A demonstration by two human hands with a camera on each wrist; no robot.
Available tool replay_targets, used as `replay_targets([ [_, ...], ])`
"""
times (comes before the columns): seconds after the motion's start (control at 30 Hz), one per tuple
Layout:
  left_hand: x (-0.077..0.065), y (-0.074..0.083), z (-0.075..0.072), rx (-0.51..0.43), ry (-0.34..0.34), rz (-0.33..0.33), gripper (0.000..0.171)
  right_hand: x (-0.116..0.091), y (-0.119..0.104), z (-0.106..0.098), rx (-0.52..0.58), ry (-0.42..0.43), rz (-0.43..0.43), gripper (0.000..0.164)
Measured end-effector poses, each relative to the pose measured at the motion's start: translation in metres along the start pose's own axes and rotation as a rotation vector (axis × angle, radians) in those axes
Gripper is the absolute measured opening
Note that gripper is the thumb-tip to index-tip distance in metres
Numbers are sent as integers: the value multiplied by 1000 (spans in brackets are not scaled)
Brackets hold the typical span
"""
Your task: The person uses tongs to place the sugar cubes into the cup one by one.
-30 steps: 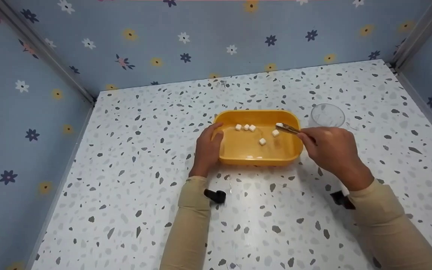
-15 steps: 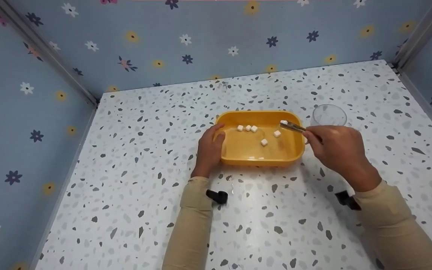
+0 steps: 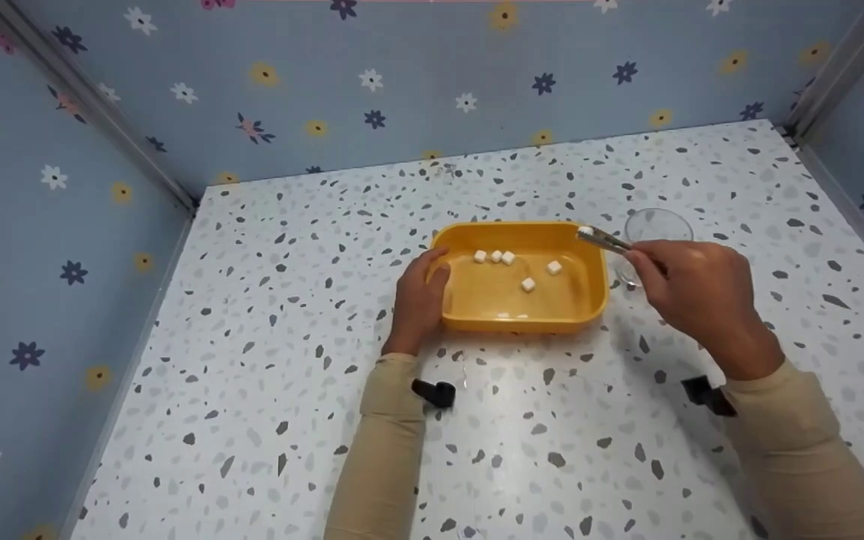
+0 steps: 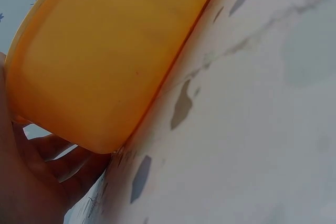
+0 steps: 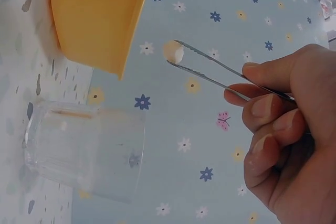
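A yellow plastic tub (image 3: pixel 518 325) stands on the table with several small white cubes (image 3: pixel 528 284) on its floor. My left hand (image 3: pixel 417 304) grips its left end, thumb at the rim. In the left wrist view, the fingers (image 4: pixel 68 163) curl along the tub's outer wall. My right hand (image 3: pixel 702 292) pinches metal tweezers (image 3: pixel 606 238) with ridged tips, over the tub's far right corner. Between those tips sits one white cube (image 5: pixel 173 52), raised above the rim in the right wrist view. A clear glass (image 5: pixel 84 145) stands just right of the tub, partly hidden by my right hand in the head view.
The speckled white table (image 3: pixel 289 300) extends around the tub. Flower-patterned blue panels (image 3: pixel 417 82) rise at the back and both sides, with metal posts (image 3: pixel 844 67) at the corners.
My right hand has moved right and a little away from me, carrying the tweezers and cube from inside the tub to its far right rim. The left hand stays on the tub.
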State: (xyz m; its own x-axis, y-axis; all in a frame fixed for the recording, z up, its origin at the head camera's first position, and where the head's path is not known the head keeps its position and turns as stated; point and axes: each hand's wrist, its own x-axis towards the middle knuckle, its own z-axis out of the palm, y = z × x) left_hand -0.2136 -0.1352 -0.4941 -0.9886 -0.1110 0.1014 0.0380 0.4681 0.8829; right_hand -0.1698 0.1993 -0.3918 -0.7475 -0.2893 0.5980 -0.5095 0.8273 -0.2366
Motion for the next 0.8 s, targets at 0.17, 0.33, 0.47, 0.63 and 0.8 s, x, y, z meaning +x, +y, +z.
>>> replay_targets([
  [0.17, 0, 1, 0, -14, -4, -12, 40, 1, 3, -6, -14, 9, 24, 15],
  [0.33, -1, 1, 0, -12, -4, -14, 40, 2, 7, -12, -28, 25, 22, 15],
  [0.47, -1, 1, 0, -19, -6, -23, 40, 2, 11, -17, -42, 36, 36, 16],
  [0.63, -1, 1, 1, -24, -5, -34, 40, 2, 17, -23, -57, 37, 60, 18],
  [0.8, 0, 0, 0, -15, -7, -24, 40, 0, 23, -26, -70, 63, 59, 18],
])
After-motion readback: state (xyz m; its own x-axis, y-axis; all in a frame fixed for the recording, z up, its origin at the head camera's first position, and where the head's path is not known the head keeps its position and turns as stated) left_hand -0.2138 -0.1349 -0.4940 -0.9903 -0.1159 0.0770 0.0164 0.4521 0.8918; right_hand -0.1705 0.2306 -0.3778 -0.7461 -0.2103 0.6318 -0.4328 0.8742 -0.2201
